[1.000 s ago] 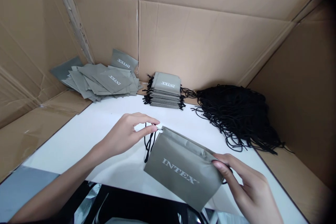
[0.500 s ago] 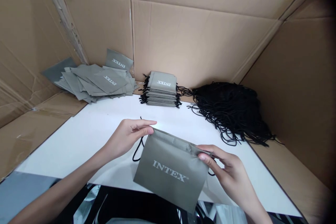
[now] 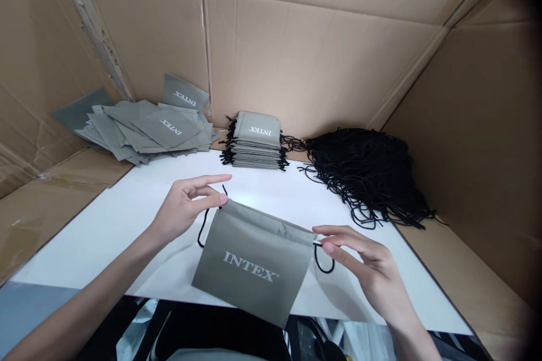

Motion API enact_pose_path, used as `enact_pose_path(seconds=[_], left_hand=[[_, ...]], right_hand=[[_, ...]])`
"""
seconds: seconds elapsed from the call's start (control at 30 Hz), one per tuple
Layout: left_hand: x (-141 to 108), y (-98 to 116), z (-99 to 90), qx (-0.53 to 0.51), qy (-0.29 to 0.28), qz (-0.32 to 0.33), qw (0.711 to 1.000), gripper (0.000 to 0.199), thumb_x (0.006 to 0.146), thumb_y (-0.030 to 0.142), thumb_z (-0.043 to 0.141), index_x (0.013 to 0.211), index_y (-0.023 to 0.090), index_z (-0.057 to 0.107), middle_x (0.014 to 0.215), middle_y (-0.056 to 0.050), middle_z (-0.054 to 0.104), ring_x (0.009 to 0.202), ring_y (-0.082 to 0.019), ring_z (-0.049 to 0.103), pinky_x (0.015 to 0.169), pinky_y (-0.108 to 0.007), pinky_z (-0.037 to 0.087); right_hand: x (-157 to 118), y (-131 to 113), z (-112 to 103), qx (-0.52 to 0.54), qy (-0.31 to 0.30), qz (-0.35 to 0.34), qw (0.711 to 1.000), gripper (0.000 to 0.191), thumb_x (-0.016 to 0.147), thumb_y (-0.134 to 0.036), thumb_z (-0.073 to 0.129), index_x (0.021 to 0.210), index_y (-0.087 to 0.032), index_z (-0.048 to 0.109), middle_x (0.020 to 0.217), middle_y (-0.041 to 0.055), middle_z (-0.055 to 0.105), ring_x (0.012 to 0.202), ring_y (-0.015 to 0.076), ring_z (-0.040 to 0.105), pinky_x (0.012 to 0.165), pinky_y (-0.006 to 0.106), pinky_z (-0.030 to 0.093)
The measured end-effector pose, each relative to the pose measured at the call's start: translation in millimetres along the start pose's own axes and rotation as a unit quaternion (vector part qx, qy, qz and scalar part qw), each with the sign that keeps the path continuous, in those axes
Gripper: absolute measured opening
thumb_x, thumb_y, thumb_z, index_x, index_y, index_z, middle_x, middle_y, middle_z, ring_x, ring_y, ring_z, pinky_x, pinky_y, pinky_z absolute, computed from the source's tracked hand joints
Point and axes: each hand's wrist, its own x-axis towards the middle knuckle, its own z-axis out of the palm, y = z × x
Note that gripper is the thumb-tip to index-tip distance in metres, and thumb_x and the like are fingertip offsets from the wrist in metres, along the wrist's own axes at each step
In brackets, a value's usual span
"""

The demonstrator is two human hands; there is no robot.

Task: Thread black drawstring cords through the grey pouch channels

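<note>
A grey fabric pouch (image 3: 249,254) printed INTEX hangs tilted over the front edge of the white table. My left hand (image 3: 186,203) pinches its upper left corner between thumb and fingers, index finger stretched out. At the upper right corner, my right hand (image 3: 364,259) holds a small white-tipped piece between thumb and fingers, beside the channel end. Black cord (image 3: 325,269) loops out below that corner, and another black cord (image 3: 202,231) hangs at the left corner.
Loose grey pouches (image 3: 148,130) lie heaped at the back left. A stack of corded pouches (image 3: 257,141) stands at the back middle. Black cords (image 3: 368,175) are piled at the right. Cardboard walls (image 3: 322,56) enclose the white table (image 3: 139,203).
The pouch and my left hand have moved left. My right hand has let go of the pouch's top edge and now pinches the white-tipped piece; the right cord loop shows more fully.
</note>
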Motion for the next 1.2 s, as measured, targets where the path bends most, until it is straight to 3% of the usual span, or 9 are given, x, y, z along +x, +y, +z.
enact_pose_path(seconds=[0.27,0.53,0.63,0.7,0.87,1.03,1.2], left_hand=[[2.2,-6.4,-1.9,-0.036,0.039,0.009,0.999,0.049,0.072,0.03,0.078,0.119,0.021,0.072,0.066,-0.001,0.073,0.076,-0.02,0.068,0.086,-0.034,0.052],[-0.6,-11.6,-4.6,-0.002,0.049,0.034,0.998,0.053,0.075,0.035,0.077,0.126,0.023,0.067,0.068,0.001,0.073,0.08,-0.019,0.067,0.099,-0.036,0.047],[-4.4,-13.3,-7.6,0.029,0.034,0.043,0.998,0.054,0.076,0.037,0.078,0.128,0.025,0.066,0.072,0.0,0.075,0.081,-0.02,0.068,0.097,-0.035,0.048],[-7.8,-13.3,-12.6,0.048,0.043,0.051,0.997,0.056,0.075,0.039,0.078,0.128,0.026,0.065,0.076,-0.001,0.076,0.081,-0.02,0.068,0.096,-0.036,0.049],[-14.3,-13.3,-34.3,0.068,0.146,0.068,0.985,0.063,0.072,0.044,0.08,0.13,0.026,0.063,0.076,0.0,0.077,0.084,-0.023,0.069,0.098,-0.038,0.049],[-17.7,-18.4,-44.8,0.103,0.137,0.044,0.984,0.071,0.072,0.049,0.079,0.136,0.025,0.058,0.079,0.0,0.078,0.086,-0.024,0.07,0.098,-0.036,0.05],[-12.1,-26.0,-37.4,0.099,0.137,0.039,0.985,0.066,0.075,0.049,0.076,0.132,0.021,0.057,0.082,-0.003,0.078,0.084,-0.023,0.073,0.087,-0.032,0.054]], right_hand=[[7.5,-0.1,1.5,-0.033,0.026,-0.122,0.992,0.012,0.088,-0.026,0.068,0.079,-0.024,0.076,0.092,0.0076,0.076,0.093,0.0262,0.069,0.082,0.041,0.057],[13.0,-19.1,-1.2,-0.201,-0.106,-0.217,0.949,0.016,0.095,-0.019,0.053,0.091,-0.021,0.069,0.097,0.008,0.071,0.094,0.0232,0.065,0.077,0.036,0.055],[18.4,-22.4,-5.7,-0.243,-0.173,-0.199,0.934,0.018,0.099,-0.019,0.047,0.094,-0.021,0.064,0.097,0.0073,0.069,0.093,0.0218,0.062,0.075,0.034,0.053],[20.9,-20.7,-11.3,-0.271,-0.178,-0.195,0.926,0.021,0.1,-0.019,0.043,0.091,-0.021,0.062,0.094,0.0075,0.067,0.089,0.0216,0.06,0.071,0.034,0.051],[15.8,0.0,-38.7,-0.35,-0.11,-0.181,0.913,0.02,0.099,-0.024,0.042,0.088,-0.021,0.058,0.089,0.0071,0.065,0.084,0.0227,0.059,0.069,0.034,0.047],[3.3,29.0,-69.1,-0.351,-0.045,-0.124,0.927,0.023,0.098,-0.039,0.044,0.09,-0.025,0.061,0.09,0.0062,0.067,0.078,0.0219,0.063,0.068,0.032,0.05],[1.8,50.0,-84.9,-0.386,-0.048,-0.006,0.921,0.03,0.093,-0.047,0.041,0.092,-0.028,0.064,0.094,0.0053,0.071,0.08,0.025,0.068,0.068,0.035,0.054]])
